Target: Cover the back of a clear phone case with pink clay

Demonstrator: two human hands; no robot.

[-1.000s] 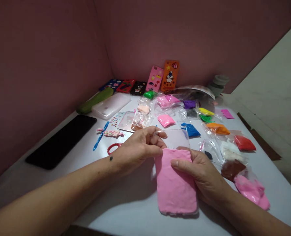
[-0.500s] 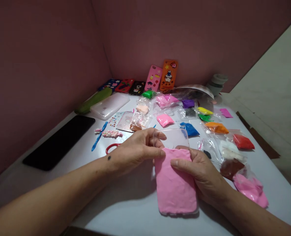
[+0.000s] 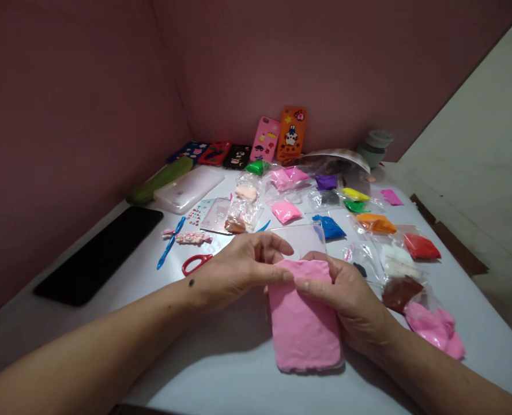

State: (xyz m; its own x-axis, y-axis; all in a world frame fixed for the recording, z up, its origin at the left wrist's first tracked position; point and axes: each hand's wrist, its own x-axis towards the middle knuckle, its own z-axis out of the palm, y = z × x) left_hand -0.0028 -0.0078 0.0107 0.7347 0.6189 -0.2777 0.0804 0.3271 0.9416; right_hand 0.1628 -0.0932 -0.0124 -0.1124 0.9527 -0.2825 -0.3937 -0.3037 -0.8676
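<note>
A clear phone case (image 3: 305, 233) is held up over the table, its lower part covered by a sheet of pink clay (image 3: 305, 334). My left hand (image 3: 256, 259) grips the case at its left side, with the thumb on the clay near its upper edge. On the right side my right hand (image 3: 346, 294) holds the case, its thumb pressed on the clay close to the left thumb. The top strip of the case shows bare and see-through. Fingers behind the case are partly hidden.
Bagged clay, such as blue (image 3: 330, 227) and red (image 3: 422, 246), lies behind and right. Red-handled scissors (image 3: 196, 263), a blue tool (image 3: 170, 243) and a black phone (image 3: 100, 253) lie left. Decorated cases, one orange (image 3: 292, 134), stand by the wall.
The view has shifted slightly. My left thumb has slid right along the clay, and my right thumb now lies nearer to it. Both hands still hold the case.
</note>
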